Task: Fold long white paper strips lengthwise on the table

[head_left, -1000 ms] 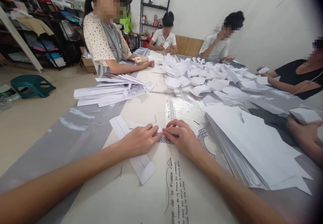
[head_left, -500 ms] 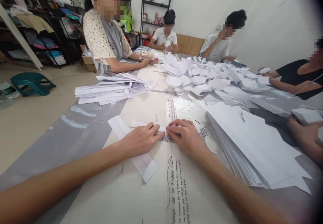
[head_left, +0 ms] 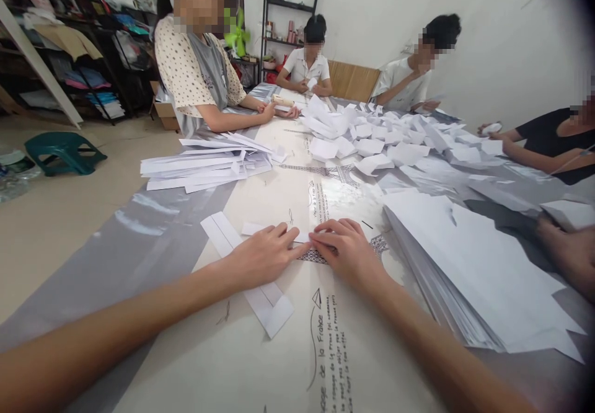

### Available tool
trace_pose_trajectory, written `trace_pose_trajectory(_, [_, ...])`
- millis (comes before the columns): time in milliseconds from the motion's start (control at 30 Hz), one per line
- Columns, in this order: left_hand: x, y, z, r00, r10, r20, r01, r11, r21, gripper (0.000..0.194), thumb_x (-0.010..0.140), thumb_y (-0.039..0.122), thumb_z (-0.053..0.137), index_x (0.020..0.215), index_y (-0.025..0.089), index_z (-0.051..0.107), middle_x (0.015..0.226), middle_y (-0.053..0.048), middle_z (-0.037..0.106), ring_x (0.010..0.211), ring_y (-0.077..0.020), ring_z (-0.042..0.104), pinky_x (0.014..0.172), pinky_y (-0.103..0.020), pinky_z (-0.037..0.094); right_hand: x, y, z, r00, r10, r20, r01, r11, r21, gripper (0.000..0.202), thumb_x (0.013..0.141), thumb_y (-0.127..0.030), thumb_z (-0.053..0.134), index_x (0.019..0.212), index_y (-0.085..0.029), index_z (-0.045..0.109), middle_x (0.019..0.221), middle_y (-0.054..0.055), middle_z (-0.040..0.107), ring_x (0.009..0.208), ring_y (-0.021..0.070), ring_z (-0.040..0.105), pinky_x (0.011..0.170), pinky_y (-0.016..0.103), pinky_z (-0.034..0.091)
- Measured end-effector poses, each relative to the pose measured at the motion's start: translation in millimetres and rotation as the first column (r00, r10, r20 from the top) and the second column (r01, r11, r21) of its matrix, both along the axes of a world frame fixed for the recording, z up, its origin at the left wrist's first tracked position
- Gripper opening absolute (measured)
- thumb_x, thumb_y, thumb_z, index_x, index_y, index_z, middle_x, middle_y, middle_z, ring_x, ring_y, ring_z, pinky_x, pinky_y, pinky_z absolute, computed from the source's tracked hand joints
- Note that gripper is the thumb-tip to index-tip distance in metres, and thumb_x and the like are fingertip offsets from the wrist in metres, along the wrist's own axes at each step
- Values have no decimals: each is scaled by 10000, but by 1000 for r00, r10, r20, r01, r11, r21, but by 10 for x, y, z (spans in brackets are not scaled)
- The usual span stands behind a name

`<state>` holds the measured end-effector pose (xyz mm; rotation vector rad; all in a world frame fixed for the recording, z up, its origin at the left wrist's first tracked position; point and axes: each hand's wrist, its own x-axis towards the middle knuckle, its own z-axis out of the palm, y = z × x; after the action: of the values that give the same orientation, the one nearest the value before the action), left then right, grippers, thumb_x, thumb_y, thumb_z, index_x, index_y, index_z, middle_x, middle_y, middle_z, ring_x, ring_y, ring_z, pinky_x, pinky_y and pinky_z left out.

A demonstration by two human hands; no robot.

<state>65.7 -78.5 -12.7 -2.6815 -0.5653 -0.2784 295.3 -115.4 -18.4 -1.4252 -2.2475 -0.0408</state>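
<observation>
A narrow white paper strip point(head_left: 252, 229) lies across the printed table cover under both hands. My left hand point(head_left: 266, 255) rests over it, fingers bent and closed on the strip, with the index finger reaching toward its right end. At that right end my right hand point(head_left: 346, 242) pinches the paper between thumb and fingertips. The fingers hide most of this end. A second strip point(head_left: 217, 230), longer and creased down its length, lies slantwise beneath my left wrist; its near end point(head_left: 279, 315) is folded over.
A stack of white paper sheets point(head_left: 465, 258) lies to the right, and a pile of paper strips point(head_left: 204, 164) to the left. Folded paper pieces point(head_left: 372, 146) are heaped farther back. Several people sit or stand around the table. A green stool point(head_left: 65, 152) stands on the floor.
The view has shifted slightly. My hands keep nearly the same place on the strip, my left index finger a little straighter. The standing person's hands have moved on the wooden-looking item.
</observation>
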Motion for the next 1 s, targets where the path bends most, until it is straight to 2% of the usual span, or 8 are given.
trace_pose_trajectory(200, [5,22,-33,999,-22,32,22,1000,-7,346,956,45,427,1241,187,560,970,-81,562,802,-208,523,681,-326,421,146,54,-48,998,45,-47,-49,996,-73,262,1009,-207,512,1079,-291,751,1124,41,711,962,233,647,976,503,456])
trace_pose_trajectory(467, [4,40,-38,998,-40,42,42,998,-52,362,947,28,428,1251,174,559,974,-81,570,828,-220,532,738,-342,428,160,70,-49,997,56,-53,-59,996,-68,252,997,-204,523,1072,-293,747,1109,41,707,949,230,655,978,513,470])
trace_pose_trajectory(633, [0,69,-64,987,-127,95,138,982,-126,346,979,32,397,1285,125,530,1150,-115,595,1048,-242,547,936,-368,415,230,84,-14,994,109,-24,-110,992,-59,263,1006,-202,515,1092,-298,744,1106,35,709,938,223,659,984,508,471])
trace_pose_trajectory(700, [1,77,-65,984,-154,89,166,974,-153,350,980,28,386,1294,109,518,1178,-114,604,1067,-235,544,978,-364,394,251,83,-16,993,117,-18,-118,992,-44,263,1010,-211,511,1103,-296,742,1113,44,704,942,227,661,979,512,475])
trace_pose_trajectory(833, [24,94,-58,991,-129,46,135,979,-155,421,955,12,368,1336,137,496,1084,-86,631,969,-228,549,936,-369,397,246,74,-54,995,99,-11,-99,995,-28,256,1006,-214,514,1107,-289,737,1111,56,695,950,231,659,969,508,483])
trace_pose_trajectory(1000, [71,110,-52,988,-140,67,148,980,-130,440,941,18,404,1343,164,505,1086,-88,627,966,-229,550,911,-365,388,228,69,-79,996,93,5,-93,996,-14,245,999,-191,521,1091,-269,734,1122,55,688,965,223,652,993,488,468])
